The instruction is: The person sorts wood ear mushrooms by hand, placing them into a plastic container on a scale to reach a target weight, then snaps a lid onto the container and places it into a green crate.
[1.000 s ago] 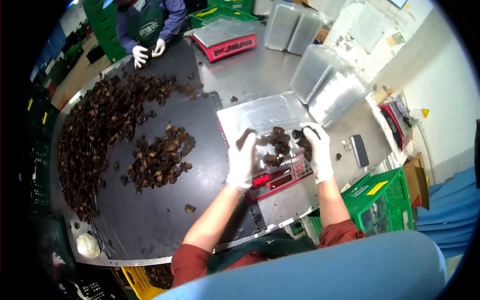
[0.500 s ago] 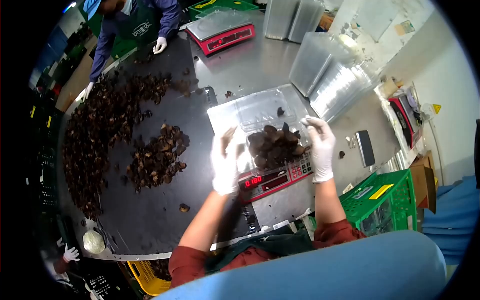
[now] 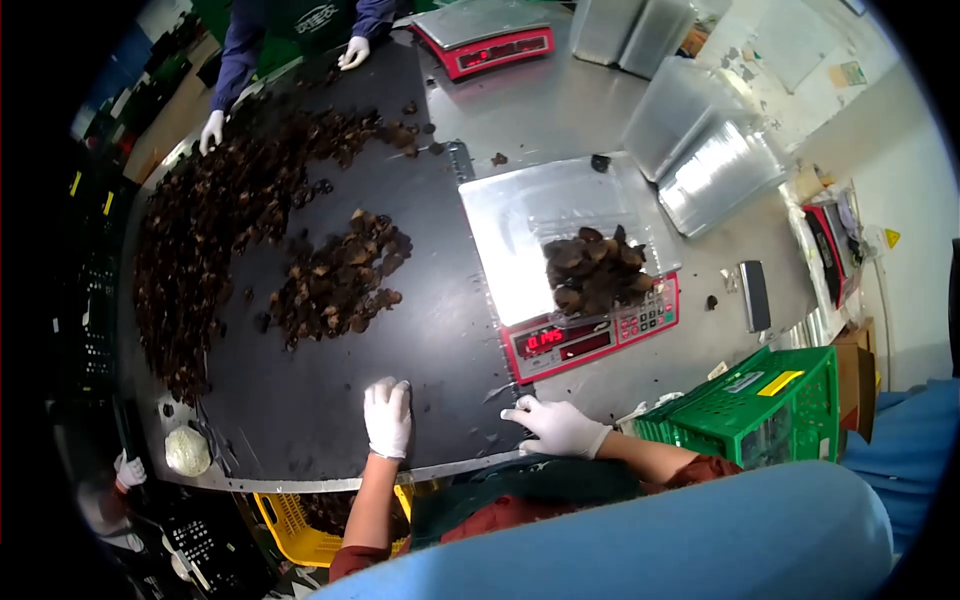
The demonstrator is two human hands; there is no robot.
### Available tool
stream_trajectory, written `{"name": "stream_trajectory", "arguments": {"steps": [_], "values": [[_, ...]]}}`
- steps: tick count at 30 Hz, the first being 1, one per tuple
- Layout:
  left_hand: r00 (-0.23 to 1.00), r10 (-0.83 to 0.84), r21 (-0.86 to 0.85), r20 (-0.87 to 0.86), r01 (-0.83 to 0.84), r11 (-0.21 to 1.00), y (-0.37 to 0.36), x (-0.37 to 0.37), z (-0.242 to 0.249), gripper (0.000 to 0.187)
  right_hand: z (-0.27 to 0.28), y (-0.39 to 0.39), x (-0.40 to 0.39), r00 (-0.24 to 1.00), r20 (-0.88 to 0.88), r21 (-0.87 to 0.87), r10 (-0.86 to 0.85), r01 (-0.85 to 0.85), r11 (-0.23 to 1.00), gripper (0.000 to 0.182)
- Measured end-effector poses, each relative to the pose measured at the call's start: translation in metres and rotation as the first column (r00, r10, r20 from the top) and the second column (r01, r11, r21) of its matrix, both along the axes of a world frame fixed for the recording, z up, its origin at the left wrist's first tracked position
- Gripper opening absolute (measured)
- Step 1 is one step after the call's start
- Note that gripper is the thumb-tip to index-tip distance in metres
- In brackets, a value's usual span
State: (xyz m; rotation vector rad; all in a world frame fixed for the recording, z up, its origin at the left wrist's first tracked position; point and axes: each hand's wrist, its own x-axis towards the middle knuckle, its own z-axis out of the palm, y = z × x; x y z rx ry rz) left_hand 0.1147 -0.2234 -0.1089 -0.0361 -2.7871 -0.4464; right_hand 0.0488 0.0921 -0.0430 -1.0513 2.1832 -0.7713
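Note:
My left hand (image 3: 388, 418), in a white glove, rests on the black mat with its fingers curled down and together; what lies under the fingertips is hidden. To its right, my right hand (image 3: 562, 426), also gloved, is over the mat's front edge, fingers loosely bent and slightly apart, with nothing visible in it. Beyond it stands a red scale (image 3: 530, 368), its lit display seeming to read 0.145. On the scale sits a clear plastic box (image 3: 655, 250) with its lid folded open, holding dark brown mushroom pieces (image 3: 598, 272). Neither hand touches the box.
A mushroom pile (image 3: 345, 275) lies mid-mat, with a larger heap (image 3: 190, 250) beyond. A co-worker's gloved hand (image 3: 212, 130) touches that heap. Stacked clear boxes (image 3: 720, 175), a second scale (image 3: 490, 55), a dark phone-like slab (image 3: 755, 295) and a green crate (image 3: 770, 410) surround the workspace.
Both hands have left the sides of the box and come back to the table's front edge. The scale reading has dropped from about 0.180. The view has shifted slightly.

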Motion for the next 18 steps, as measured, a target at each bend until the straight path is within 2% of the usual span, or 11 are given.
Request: {"name": "stream_trajectory", "arguments": {"steps": [2,3,7,8,10,12,13,14,16,17,18], "values": [[1.0,-0.012,0.062,-0.019,0.013,0.998,-0.008,0.007,-0.002,0.022,-0.022,-0.011,0.008,0.997,-0.038,-0.031,0.069,-0.07,0.997,0.041],[1.0,-0.006,0.071,-0.019,0.007,0.997,-0.01,0.01,0.004,0.021,-0.032,-0.019,0.009,0.998,0.035,0.032,0.05,-0.051,0.998,0.033],[0.995,0.099,0.07,-0.015,-0.097,0.993,-0.043,0.04,0.003,0.018,-0.033,-0.082,0.019,0.978,0.168,-0.131,0.127,-0.106,0.986,0.021],[0.987,0.153,0.056,-0.039,-0.151,0.987,-0.058,0.052,0.002,0.018,-0.02,-0.103,0.024,0.949,0.259,-0.191,0.181,-0.134,0.973,0.021],[0.945,0.326,-0.012,-0.019,-0.326,0.945,-0.093,0.085,0.001,0.019,0.002,-0.146,0.037,0.776,0.554,-0.32,0.302,-0.136,0.938,0.025],[0.875,0.482,-0.087,-0.043,-0.484,0.871,-0.135,0.129,-0.008,0.018,0.006,-0.174,0.042,0.882,0.171,-0.502,0.439,-0.306,0.809,0.03],[0.819,0.574,-0.146,-0.007,-0.568,0.81,-0.156,0.154,-0.009,0.018,-0.009,-0.189,0.041,0.932,-0.017,-0.575,0.361,-0.305,0.76,0.033],[0.73,0.683,-0.215,0.034,-0.662,0.718,-0.173,0.178,-0.005,0.017,0.008,-0.198,0.018,0.939,-0.198,-0.534,0.281,-0.344,0.773,0.034],[0.554,0.833,-0.301,0.015,-0.792,0.532,-0.193,0.21,0.011,0.03,0.009,-0.208,-0.013,0.91,-0.414,-0.289,0.019,-0.151,0.945,0.04],[0.532,0.844,-0.303,-0.068,-0.817,0.491,-0.203,0.22,0.011,0.035,0.006,-0.206,-0.023,0.928,-0.353,-0.191,-0.122,0.056,0.98,0.045],[0.507,0.849,-0.302,-0.15,-0.841,0.449,-0.212,0.228,0.011,0.04,-0.044,-0.206,-0.02,0.748,-0.607,-0.244,-0.27,0.149,0.958,0.05]]}}
